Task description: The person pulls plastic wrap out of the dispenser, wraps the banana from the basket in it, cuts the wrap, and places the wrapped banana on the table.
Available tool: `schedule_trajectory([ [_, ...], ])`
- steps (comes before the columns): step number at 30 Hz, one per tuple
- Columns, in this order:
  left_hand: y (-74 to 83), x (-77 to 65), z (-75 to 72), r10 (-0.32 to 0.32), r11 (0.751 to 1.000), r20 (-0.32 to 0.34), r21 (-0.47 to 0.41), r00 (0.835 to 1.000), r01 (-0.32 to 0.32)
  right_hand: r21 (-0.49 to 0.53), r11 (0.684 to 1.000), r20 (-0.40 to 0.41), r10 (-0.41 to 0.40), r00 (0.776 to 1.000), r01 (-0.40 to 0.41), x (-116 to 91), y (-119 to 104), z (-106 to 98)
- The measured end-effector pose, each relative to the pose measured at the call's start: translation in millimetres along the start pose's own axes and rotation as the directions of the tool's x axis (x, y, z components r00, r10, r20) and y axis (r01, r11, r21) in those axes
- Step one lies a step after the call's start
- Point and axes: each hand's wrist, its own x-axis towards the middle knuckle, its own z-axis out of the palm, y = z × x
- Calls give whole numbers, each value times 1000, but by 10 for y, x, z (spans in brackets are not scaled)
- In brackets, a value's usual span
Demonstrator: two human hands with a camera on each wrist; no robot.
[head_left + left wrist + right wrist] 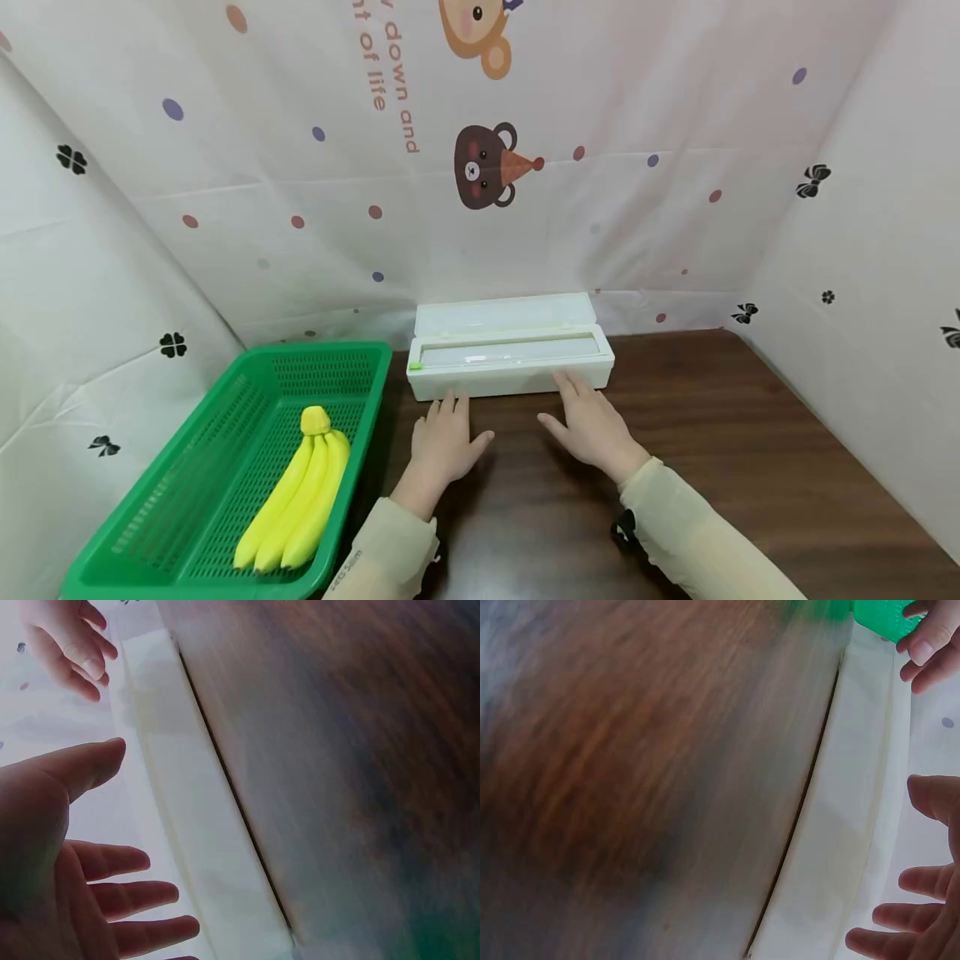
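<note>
A long white plastic-wrap dispenser stands at the back of the table, its lid raised against the backdrop. A small green piece sits at the left end of its top. My left hand, palm down, has its fingertips right at the front left of the box, thumb spread. Toward the front right, my right hand reaches with straight fingers that overlap the box's front face. Both wrist views show the white box wall beside spread fingers, with nothing held.
To the left stands a green plastic basket with a bunch of yellow bananas in it. The dark wooden table meets a printed white backdrop behind and more white sheeting at both sides.
</note>
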Motion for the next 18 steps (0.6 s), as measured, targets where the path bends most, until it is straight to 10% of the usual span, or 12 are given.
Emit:
schedule_trajectory([
  [18,-39,96,-44,10,1000,-134,28,991,-6,24,999,-45,28,999,-27,94,38,-81],
])
